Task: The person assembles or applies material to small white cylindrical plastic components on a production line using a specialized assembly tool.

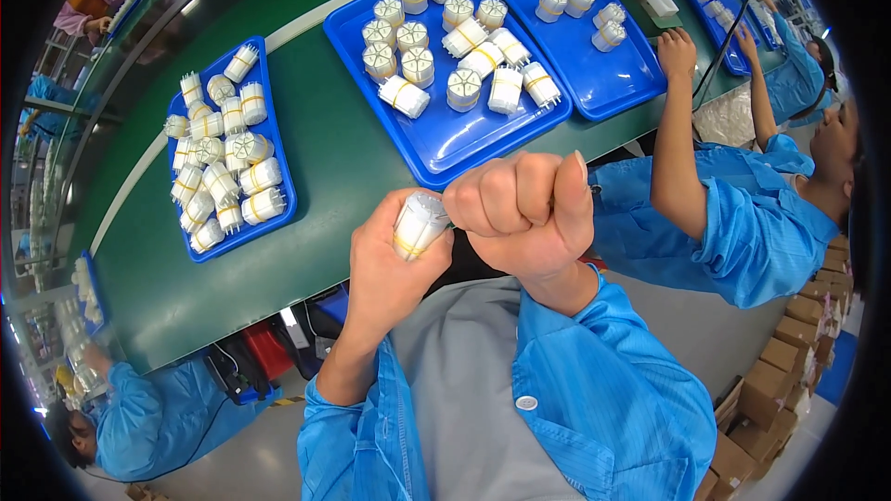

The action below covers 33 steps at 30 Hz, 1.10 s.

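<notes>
My left hand [382,264] grips a white cylindrical bundle [419,225] with a yellow band around it, its pale grooved end tilted up and away from me. My right hand [531,213] is closed like a fist at the bundle's right side, thumb pointing up. Whatever its fingers pinch is hidden behind them. Just beyond my hands, a blue tray [452,142] carries several similar white bundles, some upright with segmented round ends and thin pins showing, others lying on their sides.
A smaller blue tray [289,187] heaped with bundles lies left on the green table [320,144]. Another blue tray [599,85] at right holds several upright bundles. A co-worker's arm [677,121] reaches onto the table close by on my right. Cardboard boxes [768,385] stand on the floor.
</notes>
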### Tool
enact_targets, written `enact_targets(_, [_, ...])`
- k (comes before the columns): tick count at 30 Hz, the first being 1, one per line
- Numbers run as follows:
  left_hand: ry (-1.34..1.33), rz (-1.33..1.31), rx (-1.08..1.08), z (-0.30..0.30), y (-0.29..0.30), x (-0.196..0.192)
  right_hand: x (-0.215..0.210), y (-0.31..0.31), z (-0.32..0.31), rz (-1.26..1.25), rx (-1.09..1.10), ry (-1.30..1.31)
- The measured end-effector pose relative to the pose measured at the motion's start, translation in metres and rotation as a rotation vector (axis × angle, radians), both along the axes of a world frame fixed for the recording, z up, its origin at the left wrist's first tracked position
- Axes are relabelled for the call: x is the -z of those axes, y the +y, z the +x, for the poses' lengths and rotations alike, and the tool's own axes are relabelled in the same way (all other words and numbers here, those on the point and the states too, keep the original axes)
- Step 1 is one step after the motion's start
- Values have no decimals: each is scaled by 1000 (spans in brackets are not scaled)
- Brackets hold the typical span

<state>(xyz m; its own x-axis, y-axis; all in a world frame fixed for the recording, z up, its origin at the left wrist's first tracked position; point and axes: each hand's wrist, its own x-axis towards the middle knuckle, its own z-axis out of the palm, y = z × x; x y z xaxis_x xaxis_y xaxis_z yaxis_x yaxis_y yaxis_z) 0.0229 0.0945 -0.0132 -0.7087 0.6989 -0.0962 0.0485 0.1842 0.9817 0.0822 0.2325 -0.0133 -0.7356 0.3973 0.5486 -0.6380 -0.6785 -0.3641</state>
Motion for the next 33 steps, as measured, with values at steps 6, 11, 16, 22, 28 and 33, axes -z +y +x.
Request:
enact_targets(6, [28, -15, -38, 0, 1, 0, 1, -3, 1, 15, 8, -16])
enact_targets(11, [60, -35, -51, 0, 2, 0, 2, -3, -1, 60, 36, 12])
enact_targets(16, [125, -72, -24, -3, 1, -1, 2, -4, -2, 92, 43, -34])
enact_targets(22, [154, -112, -23, -5, 1, 0, 1, -3, -3, 70, -30, -165])
enact_targets(28, [40, -25, 38, -8, 5, 0, 2, 7, -9, -114, -138, -208])
enact_targets(33, [-160, -21, 40, -10, -3, -1, 0, 9, -3, -39, -7, -68])
